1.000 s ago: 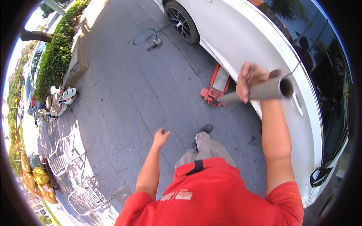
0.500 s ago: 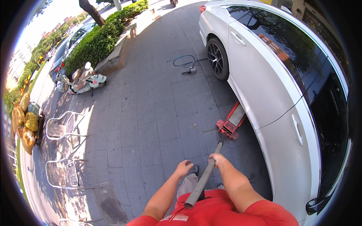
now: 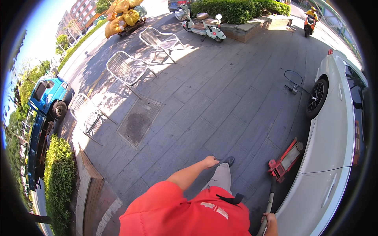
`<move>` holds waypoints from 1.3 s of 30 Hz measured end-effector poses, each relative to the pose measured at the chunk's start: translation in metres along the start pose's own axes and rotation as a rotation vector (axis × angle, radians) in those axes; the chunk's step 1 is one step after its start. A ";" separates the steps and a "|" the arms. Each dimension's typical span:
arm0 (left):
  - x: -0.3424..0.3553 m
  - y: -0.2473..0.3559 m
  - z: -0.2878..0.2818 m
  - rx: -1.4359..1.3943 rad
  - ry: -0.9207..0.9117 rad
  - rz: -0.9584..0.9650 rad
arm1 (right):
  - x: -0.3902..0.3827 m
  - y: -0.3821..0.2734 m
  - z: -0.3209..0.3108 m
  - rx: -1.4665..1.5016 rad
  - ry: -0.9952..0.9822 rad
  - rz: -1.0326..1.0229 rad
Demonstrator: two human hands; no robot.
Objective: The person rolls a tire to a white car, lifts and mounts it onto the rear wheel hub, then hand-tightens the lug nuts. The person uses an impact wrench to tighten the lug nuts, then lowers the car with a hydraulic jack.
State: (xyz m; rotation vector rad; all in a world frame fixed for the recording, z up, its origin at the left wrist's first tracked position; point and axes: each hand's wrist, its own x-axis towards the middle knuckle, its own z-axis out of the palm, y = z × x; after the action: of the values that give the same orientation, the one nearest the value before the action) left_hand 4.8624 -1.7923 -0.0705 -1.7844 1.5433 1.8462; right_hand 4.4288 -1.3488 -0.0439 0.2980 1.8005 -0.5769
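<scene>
My right hand [image 3: 270, 221] is wrapped round a long grey-green metal pole [image 3: 269, 205] near the lower right. The pole's far end meets the socket of a red floor jack [image 3: 280, 165], whose long frame carries a round grey saddle at its far end. The jack stands on the paving beside the white car [image 3: 330, 153], with its saddle end visible outside the car's sill. My left hand [image 3: 211, 161] hangs over the paving by my shoe, its fingers curled in and nothing seen in them.
A power tool with a blue hose [image 3: 294, 89] lies near the car's wheel [image 3: 317, 98]. Metal chairs [image 3: 126, 69] and a parked scooter [image 3: 204, 29] stand to the left and beyond. A planter wall [image 3: 91, 196] edges the near left. A rider on a motorbike [image 3: 309, 25] is far right.
The pole has gone into the jack's socket, and the jack shows further out from under the car. My view has swung left, and my left hand's fingers have curled in.
</scene>
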 end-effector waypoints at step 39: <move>-0.392 -0.630 -0.023 0.324 -0.302 -0.357 | -0.482 0.960 0.205 0.009 0.180 0.198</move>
State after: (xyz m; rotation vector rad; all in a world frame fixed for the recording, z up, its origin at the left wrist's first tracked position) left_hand 5.4297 -1.3139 -0.0926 -1.4445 1.2327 1.5113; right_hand 5.2045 -0.6013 0.1462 0.5421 1.9141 -0.4286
